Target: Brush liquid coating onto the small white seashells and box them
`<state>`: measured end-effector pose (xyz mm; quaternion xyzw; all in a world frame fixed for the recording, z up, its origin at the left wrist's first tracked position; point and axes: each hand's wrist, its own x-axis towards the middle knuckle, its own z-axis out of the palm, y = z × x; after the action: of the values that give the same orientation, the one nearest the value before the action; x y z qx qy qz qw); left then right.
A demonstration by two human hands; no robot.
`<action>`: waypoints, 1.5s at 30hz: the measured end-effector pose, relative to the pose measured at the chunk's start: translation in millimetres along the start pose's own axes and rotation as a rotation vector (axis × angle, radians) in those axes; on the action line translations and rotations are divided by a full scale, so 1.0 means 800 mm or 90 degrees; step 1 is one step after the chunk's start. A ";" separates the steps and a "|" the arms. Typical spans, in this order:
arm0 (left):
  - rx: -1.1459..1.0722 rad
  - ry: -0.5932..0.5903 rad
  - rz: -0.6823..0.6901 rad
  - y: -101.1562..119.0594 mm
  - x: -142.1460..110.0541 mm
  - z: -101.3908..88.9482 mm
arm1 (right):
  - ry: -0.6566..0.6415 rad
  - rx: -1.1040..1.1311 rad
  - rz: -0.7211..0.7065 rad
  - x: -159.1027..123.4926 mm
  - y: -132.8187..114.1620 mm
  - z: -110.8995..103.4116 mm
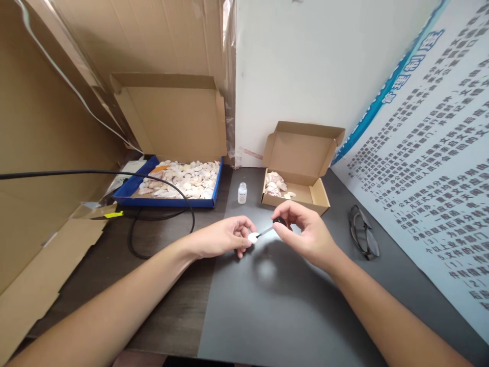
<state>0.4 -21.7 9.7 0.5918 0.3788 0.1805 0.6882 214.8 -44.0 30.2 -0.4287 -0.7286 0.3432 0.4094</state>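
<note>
The left hand (223, 237) has its fingers (244, 227) closed on a small white shell (252, 237), pinched by its edge and held just above the tabletop (267, 306). The right hand (305, 232) has its fingers closed on the black cap of a small brush (269, 230), whose thin stem reaches from those fingers across to the shell, with the tip touching or very nearly touching its pale face. The 2 sets of fingers sit close together, with only the shell and the brush stem between them.

Just beyond the fingers stands a small bottle (242, 193) with no cap on it, upright on the dark mat. Beyond the right fingers, a small open carton (301, 176) holds a few shells in its near-left corner; most of its floor is bare. Beyond the left fingers and off to the left, a blue tray (168, 196) is heaped with pale shells. A black cable (133, 219) loops in front of it. Folded glasses (362, 232) lie well to the right of the right fingers.

Judging by the piles, the work looks early: 1 shell is in hand under the brush, a handful lie in the small carton, and the tray is still nearly full.
</note>
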 end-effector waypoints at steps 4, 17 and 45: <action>-0.014 0.004 -0.004 -0.001 0.002 -0.001 | -0.002 -0.036 -0.009 -0.001 0.000 0.001; -0.078 0.040 -0.006 0.000 0.004 -0.002 | 0.055 -0.016 -0.019 -0.001 0.002 0.002; -0.098 0.051 -0.025 0.008 0.000 0.002 | 0.047 -0.015 -0.005 0.000 0.003 0.003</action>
<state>3.0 -21.6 15.9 0.5217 0.4027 0.2190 0.7195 213.7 -43.6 27.0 -0.4432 -0.7186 0.3167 0.4322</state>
